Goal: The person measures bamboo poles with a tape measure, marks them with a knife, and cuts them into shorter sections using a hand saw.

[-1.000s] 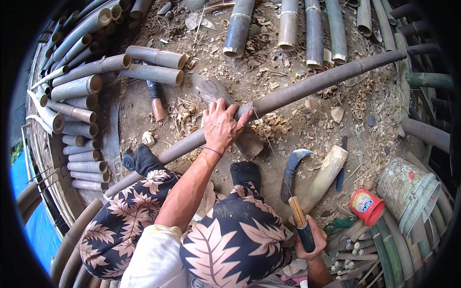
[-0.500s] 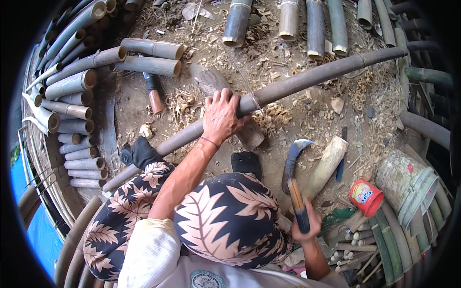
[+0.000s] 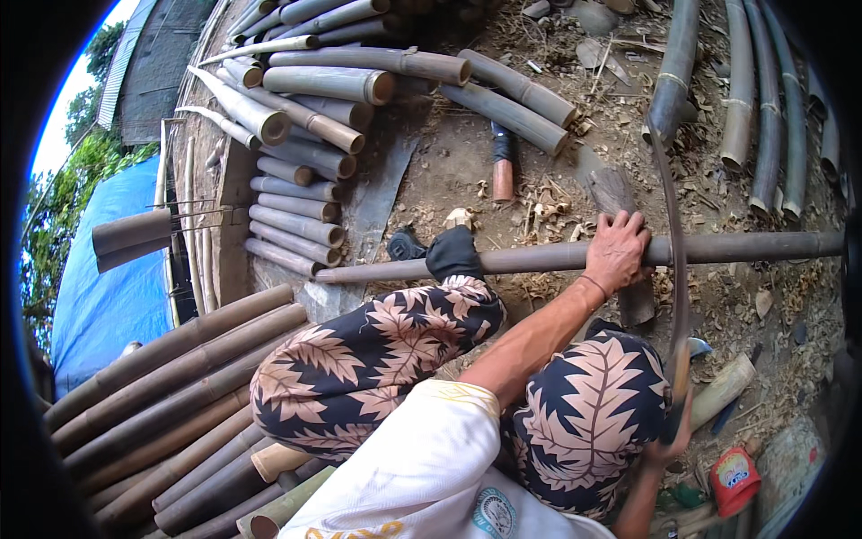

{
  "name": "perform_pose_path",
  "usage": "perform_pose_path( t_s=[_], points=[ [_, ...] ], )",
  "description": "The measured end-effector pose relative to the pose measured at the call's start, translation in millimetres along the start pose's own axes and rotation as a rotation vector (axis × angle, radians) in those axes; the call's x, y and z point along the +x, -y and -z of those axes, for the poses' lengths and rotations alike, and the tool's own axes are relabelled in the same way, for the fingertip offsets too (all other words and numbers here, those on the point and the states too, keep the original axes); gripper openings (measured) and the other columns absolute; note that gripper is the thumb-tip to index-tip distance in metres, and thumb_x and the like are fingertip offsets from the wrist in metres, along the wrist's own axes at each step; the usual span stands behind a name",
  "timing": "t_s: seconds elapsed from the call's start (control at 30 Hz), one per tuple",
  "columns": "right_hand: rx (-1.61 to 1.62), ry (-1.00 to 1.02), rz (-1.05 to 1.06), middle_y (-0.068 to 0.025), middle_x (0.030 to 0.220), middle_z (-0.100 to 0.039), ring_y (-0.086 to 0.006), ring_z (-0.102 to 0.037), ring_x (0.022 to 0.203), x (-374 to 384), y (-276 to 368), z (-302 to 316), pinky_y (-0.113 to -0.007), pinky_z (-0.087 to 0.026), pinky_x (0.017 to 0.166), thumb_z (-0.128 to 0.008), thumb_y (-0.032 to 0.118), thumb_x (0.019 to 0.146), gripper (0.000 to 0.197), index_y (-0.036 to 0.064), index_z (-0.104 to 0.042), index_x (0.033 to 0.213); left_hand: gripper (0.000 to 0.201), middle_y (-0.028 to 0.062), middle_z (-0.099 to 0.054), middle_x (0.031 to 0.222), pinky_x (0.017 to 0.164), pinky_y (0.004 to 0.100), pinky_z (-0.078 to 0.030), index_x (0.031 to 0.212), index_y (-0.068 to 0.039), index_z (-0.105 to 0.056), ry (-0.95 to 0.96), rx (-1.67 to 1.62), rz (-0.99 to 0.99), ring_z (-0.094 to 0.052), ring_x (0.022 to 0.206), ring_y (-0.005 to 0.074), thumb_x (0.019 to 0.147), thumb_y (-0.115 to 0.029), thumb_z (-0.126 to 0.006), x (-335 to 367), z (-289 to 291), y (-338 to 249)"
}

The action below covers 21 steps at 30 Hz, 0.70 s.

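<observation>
A long dark bamboo pole (image 3: 539, 259) lies crosswise before me, resting over a short wooden block (image 3: 638, 301). My left hand (image 3: 618, 251) is closed round the pole above the block. In my right hand (image 3: 672, 442), low beside my knee, is the handle of a saw. Its long thin blade (image 3: 675, 225) crosses the pole just right of my left hand and reaches beyond it. Motion blurs the right hand and saw handle a little. My foot (image 3: 454, 253) in a black covering presses against the pole's left part.
Cut bamboo lengths (image 3: 296, 207) are stacked at the left; more poles (image 3: 180, 377) lie lower left and others (image 3: 768, 108) far right. A wooden-handled tool (image 3: 503, 180) lies beyond the pole. A curved blade (image 3: 699, 346), pale bamboo piece (image 3: 725, 382) and red container (image 3: 734, 481) are at right.
My view has swung left, so the scene sits further right. The left hand still grips the pole. The saw handle and right hand now sit lower relative to the pale bamboo piece.
</observation>
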State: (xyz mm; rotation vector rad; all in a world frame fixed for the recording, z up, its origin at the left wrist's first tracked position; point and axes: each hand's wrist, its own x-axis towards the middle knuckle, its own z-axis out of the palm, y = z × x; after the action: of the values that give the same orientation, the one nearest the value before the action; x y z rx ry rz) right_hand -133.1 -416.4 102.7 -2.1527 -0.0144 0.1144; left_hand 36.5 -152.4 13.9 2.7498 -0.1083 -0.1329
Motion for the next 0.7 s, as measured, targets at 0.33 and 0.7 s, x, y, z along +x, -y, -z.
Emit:
perform_pose_path(
  t_s=[0.33, 0.7],
  points=[
    [-0.229, 0.076, 0.049, -0.0230, 0.088, -0.072, -0.0311, -0.071, 0.065, -70, 30, 69, -0.037, -0.056, 0.063, -0.060, 0.007, 0.078, 0.052, -0.0134, -0.058, 0.126, 0.060, 0.0070, -0.055, 0.112, 0.090, 0.0462, -0.039, 0.114, -0.013, -0.068, 0.038, -0.031, 0.014, -0.052, 0.110, 0.0270, 0.066, -0.046, -0.083, 2, 1, 10],
    [-0.172, 0.090, -0.002, -0.0274, 0.092, -0.072, -0.0313, -0.075, 0.076, -66, 44, 69, -0.036, -0.058, 0.068, -0.056, -0.002, 0.073, 0.050, -0.0159, -0.059, 0.121, 0.059, 0.0076, -0.056, 0.111, 0.093, 0.0480, -0.038, 0.115, -0.014, -0.069, -0.006, -0.041, -0.008, -0.052, 0.108, 0.0281, 0.069, -0.049, -0.080, 0, 1, 10]
  ],
)
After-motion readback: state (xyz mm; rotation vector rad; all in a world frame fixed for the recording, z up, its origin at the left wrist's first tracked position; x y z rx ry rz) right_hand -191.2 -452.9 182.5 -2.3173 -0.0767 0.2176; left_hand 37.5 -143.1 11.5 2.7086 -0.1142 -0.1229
